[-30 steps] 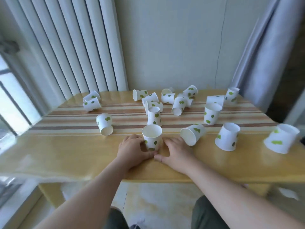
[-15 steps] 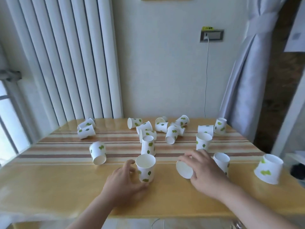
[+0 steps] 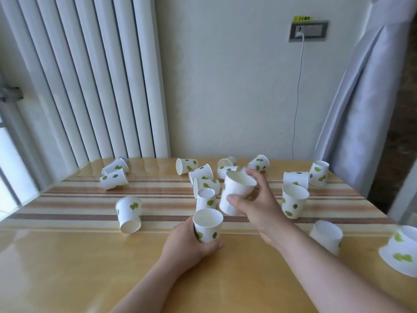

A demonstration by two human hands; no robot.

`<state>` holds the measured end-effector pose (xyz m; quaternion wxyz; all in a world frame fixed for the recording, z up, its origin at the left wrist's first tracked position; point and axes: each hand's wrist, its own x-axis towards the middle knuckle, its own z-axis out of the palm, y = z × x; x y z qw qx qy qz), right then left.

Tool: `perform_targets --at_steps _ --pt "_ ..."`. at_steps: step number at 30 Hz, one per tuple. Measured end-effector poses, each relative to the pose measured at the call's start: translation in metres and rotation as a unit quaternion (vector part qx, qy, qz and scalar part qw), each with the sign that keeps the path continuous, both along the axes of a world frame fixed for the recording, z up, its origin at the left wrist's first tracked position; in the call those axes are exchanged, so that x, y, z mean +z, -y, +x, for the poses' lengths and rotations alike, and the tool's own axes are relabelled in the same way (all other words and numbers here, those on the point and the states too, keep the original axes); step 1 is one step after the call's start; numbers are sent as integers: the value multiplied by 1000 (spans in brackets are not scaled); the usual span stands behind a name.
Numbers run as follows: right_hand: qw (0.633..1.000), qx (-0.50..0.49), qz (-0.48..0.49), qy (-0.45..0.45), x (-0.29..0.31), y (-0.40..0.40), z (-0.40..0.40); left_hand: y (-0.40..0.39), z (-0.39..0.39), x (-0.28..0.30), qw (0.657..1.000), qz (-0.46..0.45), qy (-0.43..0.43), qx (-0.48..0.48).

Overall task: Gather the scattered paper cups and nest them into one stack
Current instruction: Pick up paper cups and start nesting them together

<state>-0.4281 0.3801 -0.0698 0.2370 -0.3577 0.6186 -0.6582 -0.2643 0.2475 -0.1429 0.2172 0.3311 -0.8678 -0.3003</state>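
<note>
White paper cups with green leaf prints lie scattered over the wooden table [image 3: 67,263]. My left hand [image 3: 187,245] grips an upright cup [image 3: 207,224] near the table's middle front. My right hand [image 3: 257,204] holds a second cup [image 3: 237,190] lifted and tilted, just above and to the right of the first. Another upright cup [image 3: 205,197] stands right behind the held one. An upright cup [image 3: 293,201] stands to the right of my right hand. A cup on its side [image 3: 129,213] lies to the left.
Several more cups lie in a cluster at the back middle [image 3: 203,175], two at the back left [image 3: 114,177], others at the right edge [image 3: 327,237] [image 3: 401,254] [image 3: 318,170]. A radiator [image 3: 90,75] and a curtain [image 3: 365,109] flank the wall behind.
My right hand has picked up the cup that lay on its side at the right and lifted it toward the upright cup. My left hand has closed around that upright cup.
</note>
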Motion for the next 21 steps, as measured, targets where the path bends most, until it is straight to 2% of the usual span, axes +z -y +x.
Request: perform_targets --at_steps 2,7,10,12,13,15,17,19,20,21 --pt "999 43 -4 -16 -2 16 20 0 3 -3 1000 -2 -3 -5" --pt "987 77 64 -129 -27 31 38 1 4 -7 1000 -13 -17 -15" --pt "988 119 53 -85 -32 26 32 1 4 -9 999 -23 -29 10" --pt "997 71 17 -32 -30 34 21 0 3 -10 999 -5 -34 38" --pt "998 34 25 -37 -28 42 14 0 3 -10 998 2 -35 47" --pt "987 2 93 -130 -20 58 0 1 2 -11 998 8 -26 49" --pt "938 48 195 -282 -18 73 -13 1 2 -10 999 14 -19 45" --pt "847 111 285 -435 -21 82 -22 2 3 -10 999 15 -21 43" --pt "811 132 304 -483 -24 83 -24 2 4 -10 999 13 -22 43" --pt "798 139 299 -504 -28 83 -25 3 4 -10 999 12 -23 42"
